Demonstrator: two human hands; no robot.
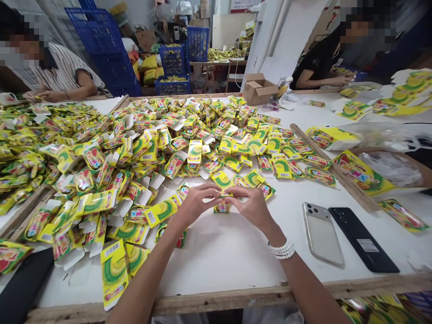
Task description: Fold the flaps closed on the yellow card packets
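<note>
Together, the left hand and right hand grip a small yellow carton in their fingertips, its long axis apparently crosswise, equally near both, just off the edge of the heap of printed packets.
</note>
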